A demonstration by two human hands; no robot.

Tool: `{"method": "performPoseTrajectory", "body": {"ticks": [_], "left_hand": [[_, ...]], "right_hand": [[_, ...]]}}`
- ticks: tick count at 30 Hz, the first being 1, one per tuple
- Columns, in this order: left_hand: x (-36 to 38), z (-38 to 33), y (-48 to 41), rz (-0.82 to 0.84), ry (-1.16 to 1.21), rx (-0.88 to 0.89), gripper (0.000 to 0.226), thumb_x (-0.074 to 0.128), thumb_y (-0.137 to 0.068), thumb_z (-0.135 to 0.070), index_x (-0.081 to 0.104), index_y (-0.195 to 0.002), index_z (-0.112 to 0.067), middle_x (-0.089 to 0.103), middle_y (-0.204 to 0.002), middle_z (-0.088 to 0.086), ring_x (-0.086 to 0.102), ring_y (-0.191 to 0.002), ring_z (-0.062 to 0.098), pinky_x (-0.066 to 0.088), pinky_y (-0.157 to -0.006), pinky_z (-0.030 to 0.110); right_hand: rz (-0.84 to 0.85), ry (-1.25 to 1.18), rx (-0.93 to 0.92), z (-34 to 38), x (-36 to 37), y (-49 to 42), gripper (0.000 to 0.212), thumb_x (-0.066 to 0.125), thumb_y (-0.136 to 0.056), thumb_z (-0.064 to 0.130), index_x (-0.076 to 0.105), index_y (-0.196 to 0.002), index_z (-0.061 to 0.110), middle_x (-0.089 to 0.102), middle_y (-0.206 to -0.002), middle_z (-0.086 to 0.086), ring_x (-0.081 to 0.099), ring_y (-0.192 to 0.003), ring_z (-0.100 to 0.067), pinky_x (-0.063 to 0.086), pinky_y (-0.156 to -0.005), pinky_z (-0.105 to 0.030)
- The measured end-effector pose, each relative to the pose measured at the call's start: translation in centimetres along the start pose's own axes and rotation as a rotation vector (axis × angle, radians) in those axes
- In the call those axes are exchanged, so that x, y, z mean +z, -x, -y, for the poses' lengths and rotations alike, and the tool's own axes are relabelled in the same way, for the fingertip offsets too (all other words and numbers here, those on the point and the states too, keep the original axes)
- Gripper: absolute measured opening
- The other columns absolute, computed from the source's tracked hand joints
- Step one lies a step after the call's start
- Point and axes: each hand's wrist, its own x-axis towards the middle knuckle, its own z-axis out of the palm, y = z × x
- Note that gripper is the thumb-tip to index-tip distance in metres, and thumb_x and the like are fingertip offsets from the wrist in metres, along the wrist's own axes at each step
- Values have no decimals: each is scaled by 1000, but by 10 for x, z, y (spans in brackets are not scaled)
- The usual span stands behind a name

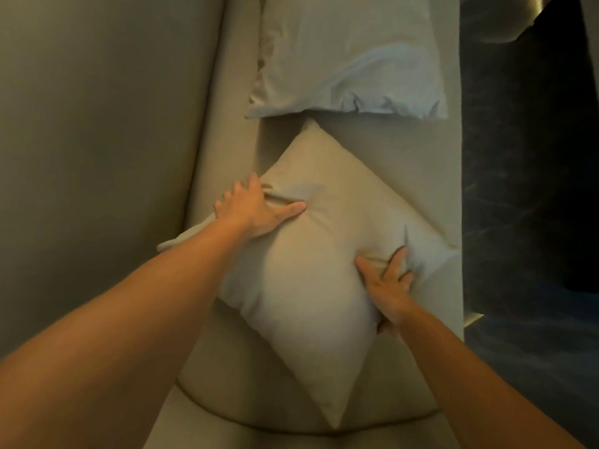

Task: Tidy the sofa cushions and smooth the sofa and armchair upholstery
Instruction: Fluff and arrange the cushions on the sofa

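Observation:
A beige square cushion (321, 254) lies turned like a diamond on the beige sofa seat (418, 170). My left hand (256, 209) grips its upper left edge, thumb pressed on the front face and fingers wrapped behind. My right hand (389, 286) clasps its right edge, fingers bunching the fabric. A pale blue-grey cushion (350, 56) lies further along the seat, beyond the beige one, its cover creased along the near edge.
The sofa backrest (223, 131) runs along the left, with a plain wall (97, 124) behind it. On the right the seat ends at a straight front edge (461, 189) above a dark marbled floor (525, 205).

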Motion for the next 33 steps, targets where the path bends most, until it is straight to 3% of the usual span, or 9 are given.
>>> {"method": "performPoseTrajectory", "body": {"ticks": [5,9,12,16,21,24,27,30,33], "left_hand": [[-11,14,-6,183,182,54,134,62,-25,-99,50,-136,-23,56,-139,-2,55,-123,23,44,-104,42],[-45,18,26,184,135,180,117,61,-26,-98,64,-118,-26,68,-120,-3,64,-102,21,54,-85,39],[-78,43,57,34,97,209,96,59,-32,-98,67,-95,-27,70,-105,-4,63,-88,22,53,-73,37],[-121,90,99,-161,110,93,90,62,-39,-93,71,-100,-28,73,-103,3,66,-96,32,54,-78,42],[-134,125,140,-437,109,-54,85,57,-46,-94,63,-98,-27,72,-99,9,64,-93,40,53,-75,45],[-125,116,155,-583,158,-121,80,66,-50,-87,49,-91,-20,62,-90,8,59,-84,36,52,-73,48],[-114,83,157,-770,97,-116,80,82,-56,-60,45,-107,-11,52,-109,16,50,-102,40,44,-89,52],[-109,34,154,-1023,43,119,69,79,-65,-36,48,-124,-18,45,-124,19,43,-110,40,31,-95,46],[-99,-26,117,-965,187,437,42,68,-70,-28,57,-109,-22,51,-110,9,48,-102,31,38,-90,41]], "right_hand": [[-145,-146,-117,-15,14,6,111,50,-62,82,-8,-151,47,-15,-165,-4,5,-152,-32,15,-120,-58],[-140,-298,-167,-13,16,21,116,49,-52,93,-1,-149,53,2,-166,0,16,-150,-31,22,-118,-61],[-16,-343,-225,1,36,33,117,55,-53,89,5,-151,49,21,-163,2,31,-145,-24,30,-117,-56],[122,-366,-242,43,89,55,75,49,-88,65,13,-151,46,34,-159,5,40,-140,-22,35,-114,-56],[195,-351,-426,99,147,60,63,38,-101,45,13,-156,26,27,-161,-5,28,-143,-14,18,-114,-25],[302,-280,-484,113,160,46,62,33,-101,47,9,-156,28,20,-163,-10,19,-150,-25,14,-124,-42],[332,-238,-453,115,141,38,63,35,-101,46,11,-156,27,23,-163,-7,22,-149,-24,20,-122,-46],[428,-110,-394,121,99,26,61,43,-99,46,20,-154,34,37,-155,4,42,-138,-25,39,-112,-53],[181,32,-497,160,39,-2,57,56,-96,34,39,-149,22,61,-119,-7,58,-106,-24,45,-102,-47]]}}
